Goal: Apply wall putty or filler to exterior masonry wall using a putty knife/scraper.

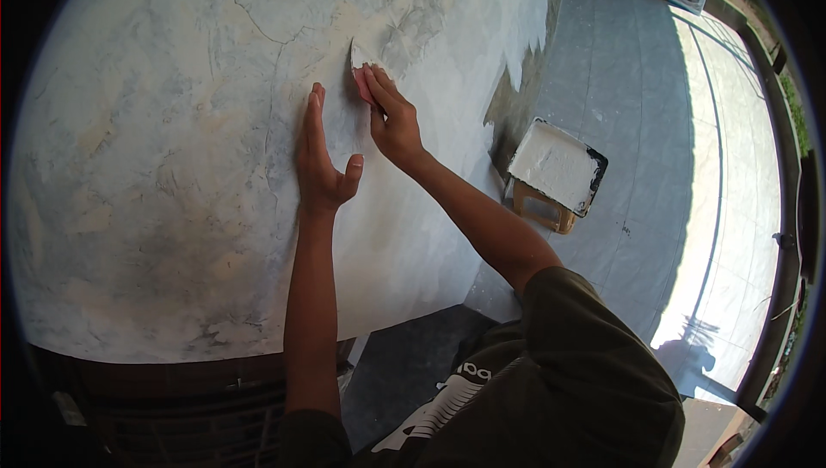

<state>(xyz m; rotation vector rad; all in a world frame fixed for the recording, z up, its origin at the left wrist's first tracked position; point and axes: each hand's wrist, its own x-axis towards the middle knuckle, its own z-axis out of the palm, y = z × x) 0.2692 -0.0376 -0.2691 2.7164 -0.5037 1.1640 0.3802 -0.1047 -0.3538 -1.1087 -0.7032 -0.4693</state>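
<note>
A pinkish-red scraper (363,83) is in my right hand (397,122), its pale, smeared blade edge against the patchy white and grey wall (172,141). My fingers press along its flat side. My left hand (323,163) is held up beside the wall, thumb apart from the stretched fingers, with nothing in it. Whether its palm or edge touches the surface I cannot tell. A thin crack (271,115) runs down the wall to the left of both hands. Around the scraper the plaster shows grey smears and paler patches.
To the right, a black-rimmed tray (559,163) coated with white paste rests on a tan stool (540,207). The grey tiled floor (637,115) stretches beyond it, sunlit at the far right. A dark slatted piece (198,408) lies below the wall at lower left.
</note>
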